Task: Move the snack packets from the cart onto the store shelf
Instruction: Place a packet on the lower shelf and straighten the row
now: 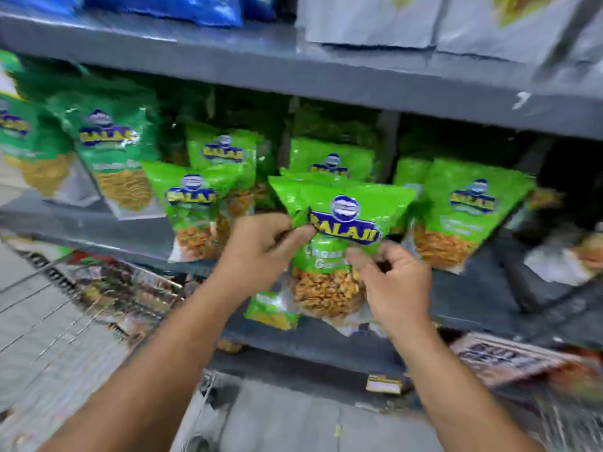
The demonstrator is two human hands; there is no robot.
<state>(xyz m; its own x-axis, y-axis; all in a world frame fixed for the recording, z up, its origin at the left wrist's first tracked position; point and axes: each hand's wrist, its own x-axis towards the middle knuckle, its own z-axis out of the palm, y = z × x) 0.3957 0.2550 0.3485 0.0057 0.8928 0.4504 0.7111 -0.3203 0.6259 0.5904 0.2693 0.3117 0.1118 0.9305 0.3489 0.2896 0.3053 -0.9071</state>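
A light green Balaji snack packet (339, 243) is held upright in front of the grey store shelf (326, 340). My left hand (261, 246) pinches its upper left edge. My right hand (394, 282) grips its lower right side. A second green packet seems to sit right behind the held one. More light green packets (463, 210) stand on the shelf to the right, others (195, 203) to the left. The wire cart (81, 308) is at the lower left, its contents blurred.
Darker green packets (114, 158) lean at the shelf's left. The shelf above (293, 66) carries blue and silver bags. A small green packet (270, 311) lies on the shelf below my hands. Dark printed packs (509, 357) fill the lower right. Grey floor below.
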